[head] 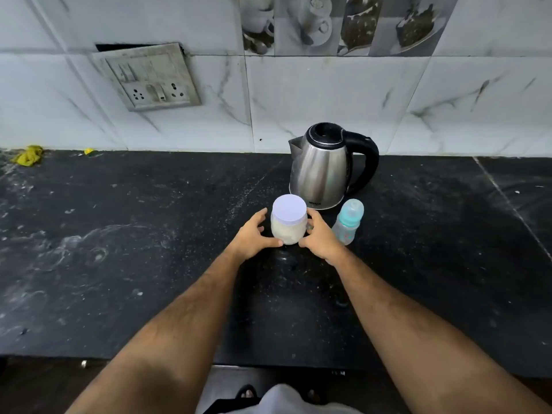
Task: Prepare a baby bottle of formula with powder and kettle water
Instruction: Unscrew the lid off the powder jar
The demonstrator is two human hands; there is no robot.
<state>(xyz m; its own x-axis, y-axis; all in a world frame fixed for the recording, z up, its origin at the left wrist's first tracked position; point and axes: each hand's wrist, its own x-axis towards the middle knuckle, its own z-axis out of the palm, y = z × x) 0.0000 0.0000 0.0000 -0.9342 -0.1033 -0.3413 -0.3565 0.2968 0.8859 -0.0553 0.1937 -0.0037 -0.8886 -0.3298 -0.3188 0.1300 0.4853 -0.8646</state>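
Observation:
A clear jar of white powder (288,230) with a pale lilac lid stands upright on the black counter (134,249). My left hand (254,234) wraps its left side, thumb at the base. My right hand (319,237) holds its right side. Just right of that hand stands a small baby bottle (348,221) with a teal collar and a clear cap on. Behind the jar sits a steel kettle (324,171), lid off, black handle to the right, spout to the left.
A tiled wall rises behind the counter, with a socket and switch panel (149,77) at the upper left. A yellow scrap (28,155) lies at the far left back edge. The counter's front edge (283,364) runs below my forearms.

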